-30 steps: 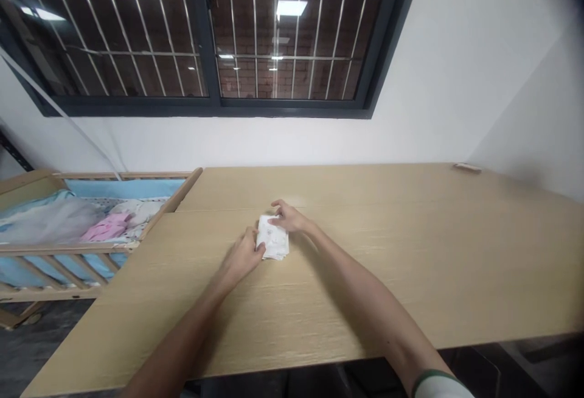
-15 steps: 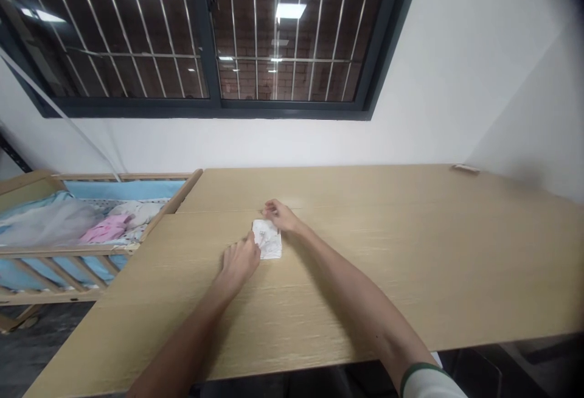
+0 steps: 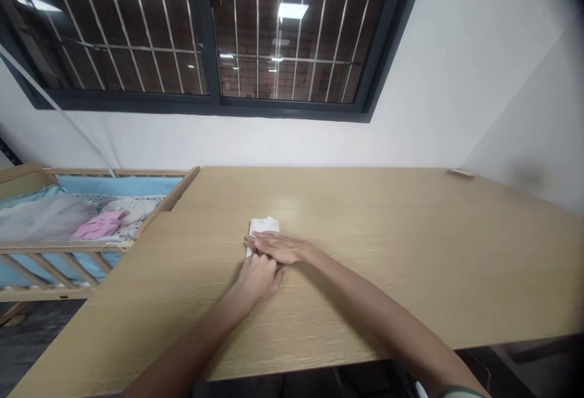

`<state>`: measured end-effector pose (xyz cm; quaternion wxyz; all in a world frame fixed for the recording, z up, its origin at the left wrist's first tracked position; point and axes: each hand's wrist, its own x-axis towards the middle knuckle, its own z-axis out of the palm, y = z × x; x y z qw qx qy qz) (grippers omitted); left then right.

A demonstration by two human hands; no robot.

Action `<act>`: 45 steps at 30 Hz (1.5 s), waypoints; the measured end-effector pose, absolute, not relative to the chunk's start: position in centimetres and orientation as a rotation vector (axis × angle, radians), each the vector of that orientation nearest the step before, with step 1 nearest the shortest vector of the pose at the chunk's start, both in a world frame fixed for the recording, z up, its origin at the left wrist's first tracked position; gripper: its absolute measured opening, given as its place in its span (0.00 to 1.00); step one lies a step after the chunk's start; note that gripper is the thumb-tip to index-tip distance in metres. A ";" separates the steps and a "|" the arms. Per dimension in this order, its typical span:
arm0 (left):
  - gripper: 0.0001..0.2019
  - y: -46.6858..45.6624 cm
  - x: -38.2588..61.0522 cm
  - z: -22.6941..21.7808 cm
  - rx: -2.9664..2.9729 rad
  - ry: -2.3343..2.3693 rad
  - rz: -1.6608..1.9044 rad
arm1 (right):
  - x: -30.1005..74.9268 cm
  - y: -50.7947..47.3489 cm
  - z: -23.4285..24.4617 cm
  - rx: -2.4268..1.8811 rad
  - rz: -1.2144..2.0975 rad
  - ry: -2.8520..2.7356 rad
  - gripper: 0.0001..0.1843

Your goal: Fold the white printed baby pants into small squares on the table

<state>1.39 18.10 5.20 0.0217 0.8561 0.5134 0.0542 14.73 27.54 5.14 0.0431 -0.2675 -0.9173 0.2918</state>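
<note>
Right hand (image 3: 281, 247) lies flat across the white bundle (image 3: 263, 225), grip unclosed; left hand (image 3: 259, 276) alongside, grip unclear.

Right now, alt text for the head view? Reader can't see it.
A flat right hand lies across a white item on a table, the curled left hand at the item's near side. A crib stands at left, a barred window behind.

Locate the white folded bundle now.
In the head view, the white folded bundle lies left of centre on the table, partly hidden by the right hand, near the left hand.
</note>
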 end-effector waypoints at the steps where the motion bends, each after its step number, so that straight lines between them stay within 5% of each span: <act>1: 0.23 18.1 1.5 5.3 2.645 1.607 0.154 | 15.0 27.9 4.8 -0.833 0.863 -2.826 0.34; 9: 0.28 18.5 1.4 5.3 2.609 1.759 0.056 | 15.9 33.7 3.3 -1.028 0.543 -2.814 0.34; 19: 0.22 21.1 -1.8 5.7 2.284 2.126 0.351 | 16.4 33.8 0.6 -1.165 0.406 -2.211 0.32; 25: 0.28 22.8 -3.2 4.1 2.204 2.222 0.294 | 16.3 32.7 0.1 -1.204 0.455 -1.958 0.18; 34: 0.16 21.3 -5.0 6.3 2.261 1.863 0.314 | 13.6 26.8 2.5 -1.356 0.461 -1.920 0.05; 39: 0.16 13.1 -8.3 7.7 2.175 1.637 0.593 | 11.3 17.7 5.2 -1.141 0.792 -1.885 0.04; 45: 0.25 0.7 -15.2 6.4 1.929 1.790 0.778 | 7.1 6.9 6.0 -0.807 1.331 -1.635 0.16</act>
